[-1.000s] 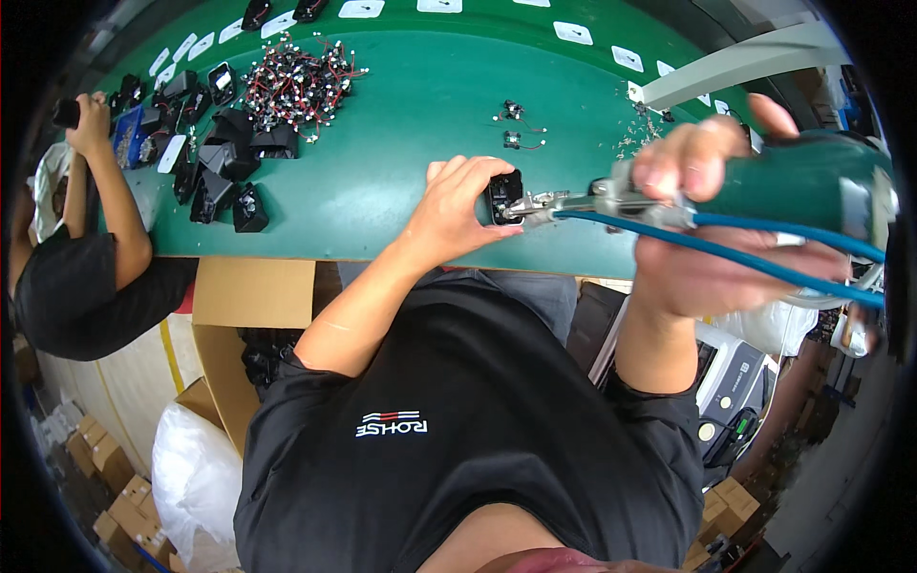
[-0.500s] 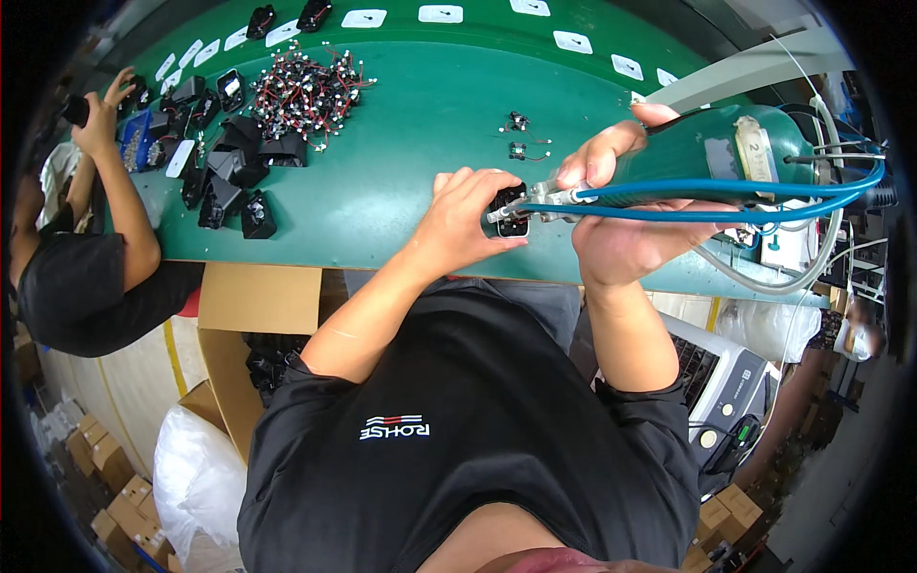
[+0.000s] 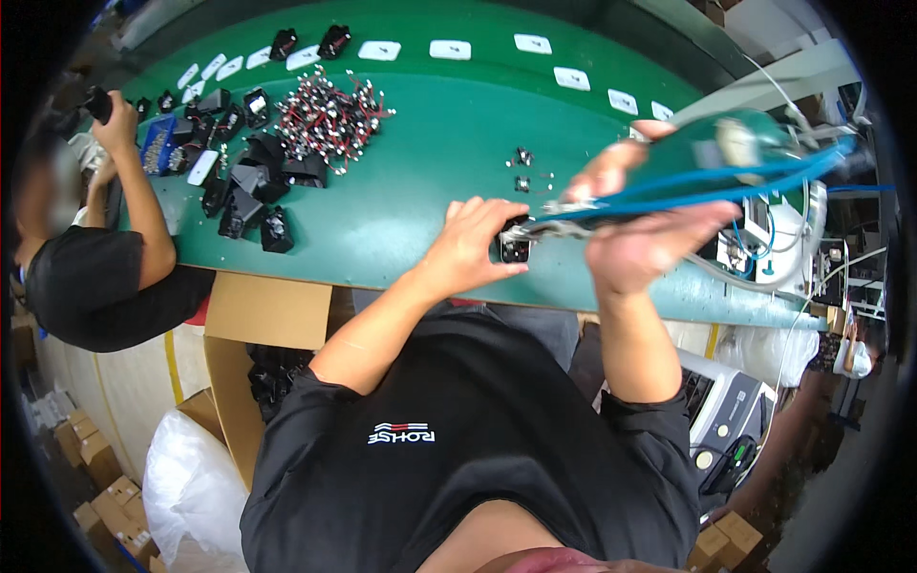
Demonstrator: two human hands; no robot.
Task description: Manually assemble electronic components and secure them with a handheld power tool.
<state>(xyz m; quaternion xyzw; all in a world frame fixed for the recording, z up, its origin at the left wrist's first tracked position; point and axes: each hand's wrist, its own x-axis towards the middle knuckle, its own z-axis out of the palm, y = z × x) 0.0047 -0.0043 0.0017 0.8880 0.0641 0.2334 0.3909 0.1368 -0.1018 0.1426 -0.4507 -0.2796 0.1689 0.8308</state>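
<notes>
My left hand (image 3: 466, 250) grips a small black housing (image 3: 516, 252) near the front edge of the green table, thumb on the near side and fingers on the far side. In my right hand (image 3: 635, 250) is a green hand tool with blue hoses (image 3: 697, 153), its body smeared by motion. The tool's metal tip reaches over the housing; whether it touches cannot be made out. Beyond my hands lie two small wired parts (image 3: 522, 157) on the tabletop.
A heap of red-and-black wired parts (image 3: 330, 119) lies left of centre, beside several black housings (image 3: 253, 181) and a blue bin (image 3: 158, 145). White cards (image 3: 450, 49) line the far green strip. At left, a co-worker's hand (image 3: 117, 124) holds something black. An open cardboard box (image 3: 267, 310) stands below.
The whole view has shifted, so the table sits slightly lower in it. The green tool has swung and blurred in my right hand; my left hand keeps its grip on the housing.
</notes>
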